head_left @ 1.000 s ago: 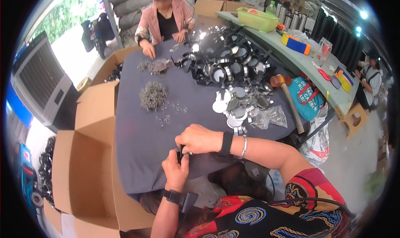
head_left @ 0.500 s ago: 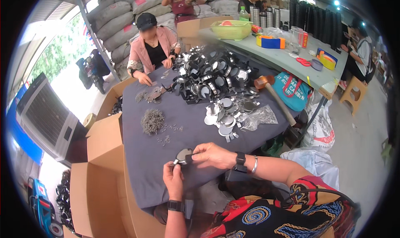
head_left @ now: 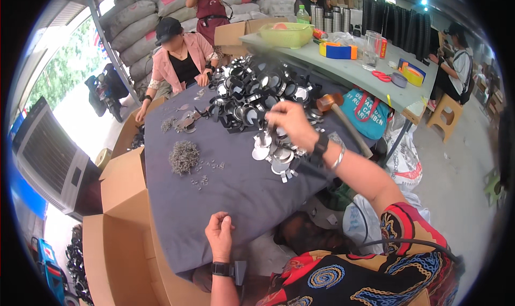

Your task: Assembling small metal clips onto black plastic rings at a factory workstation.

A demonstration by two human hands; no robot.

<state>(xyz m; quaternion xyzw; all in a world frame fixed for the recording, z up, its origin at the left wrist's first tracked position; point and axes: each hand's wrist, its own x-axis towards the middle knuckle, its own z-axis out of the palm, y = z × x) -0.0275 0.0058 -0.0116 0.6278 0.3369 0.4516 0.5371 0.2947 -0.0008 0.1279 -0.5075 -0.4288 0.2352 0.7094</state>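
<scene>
At the near edge of the dark grey cloth-covered table (head_left: 236, 190), the left hand (head_left: 219, 235) is held low, fingers loosely curled, thumb drawn in close; whether anything small is enclosed cannot be told. At the near side of a mound of round black-and-silver metal fittings (head_left: 251, 94), the right hand (head_left: 292, 121) is extended, fingers bent downward; grip or contact is hidden, so cannot be told. Just below it, flat round silver metal discs with small tabs (head_left: 261, 153) are partly covered. Farther left, a tangled grey heap of small wire clips (head_left: 184, 157) is seen, loose ones scattered beside it.
</scene>
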